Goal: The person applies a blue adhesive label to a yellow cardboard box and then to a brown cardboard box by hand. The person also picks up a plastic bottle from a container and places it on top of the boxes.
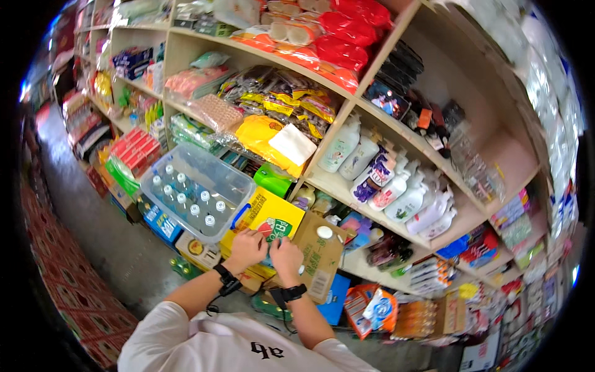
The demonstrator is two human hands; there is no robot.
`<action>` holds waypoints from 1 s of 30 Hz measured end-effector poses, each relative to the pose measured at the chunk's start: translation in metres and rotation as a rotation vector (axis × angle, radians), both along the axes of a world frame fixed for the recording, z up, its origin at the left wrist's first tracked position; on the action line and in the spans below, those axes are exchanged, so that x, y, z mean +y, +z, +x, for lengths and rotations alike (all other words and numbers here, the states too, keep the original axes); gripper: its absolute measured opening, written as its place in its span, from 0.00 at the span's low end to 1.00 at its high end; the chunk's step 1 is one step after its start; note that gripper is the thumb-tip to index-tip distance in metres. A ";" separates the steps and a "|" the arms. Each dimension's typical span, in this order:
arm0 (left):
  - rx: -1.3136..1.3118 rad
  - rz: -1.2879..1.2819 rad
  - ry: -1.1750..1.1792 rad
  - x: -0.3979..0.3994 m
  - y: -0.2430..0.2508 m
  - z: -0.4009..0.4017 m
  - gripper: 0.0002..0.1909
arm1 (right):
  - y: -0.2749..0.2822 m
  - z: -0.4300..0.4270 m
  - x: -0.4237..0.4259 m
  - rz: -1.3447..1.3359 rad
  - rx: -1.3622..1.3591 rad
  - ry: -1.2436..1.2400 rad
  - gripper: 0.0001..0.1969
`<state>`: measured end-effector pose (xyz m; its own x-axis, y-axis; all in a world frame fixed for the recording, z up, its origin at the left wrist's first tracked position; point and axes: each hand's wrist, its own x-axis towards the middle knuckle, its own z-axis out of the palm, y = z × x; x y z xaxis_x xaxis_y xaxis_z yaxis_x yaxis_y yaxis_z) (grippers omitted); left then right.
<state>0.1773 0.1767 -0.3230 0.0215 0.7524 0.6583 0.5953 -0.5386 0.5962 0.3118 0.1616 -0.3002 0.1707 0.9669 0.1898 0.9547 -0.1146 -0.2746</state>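
Note:
My left hand (251,249) and my right hand (285,258) are close together above a yellow printed carton (257,211). Their fingers curl around a small bluish object (268,259), mostly hidden by the hands; it may be a bottle. To the left stands a clear plastic bin (234,186) with a blue latch. Several clear bottles (195,211) with white caps stand upright in its near-left part. By my right hand is a brown cardboard box (316,269), with a round white lid (325,232) lying on it.
Wooden shelves (346,111) rise in front, holding pump bottles (381,174) and yellow packets (265,135). Red boxes (135,151) sit beyond the bin. Orange detergent bags (372,309) are low on the right. Grey floor (125,260) and a red patterned cloth (79,302) lie left.

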 end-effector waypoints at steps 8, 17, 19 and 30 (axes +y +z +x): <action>0.029 -0.059 -0.001 0.010 -0.015 -0.003 0.06 | -0.012 0.001 0.009 0.059 0.035 0.049 0.18; 0.027 -0.024 -0.027 0.008 -0.005 0.010 0.07 | -0.008 0.016 0.007 0.138 0.070 0.060 0.16; 0.049 -0.026 -0.034 0.007 -0.002 0.008 0.07 | -0.005 0.015 0.009 0.153 0.018 0.070 0.17; 0.107 -0.083 -0.013 0.006 0.002 0.005 0.08 | 0.035 0.045 -0.011 0.390 0.744 0.223 0.22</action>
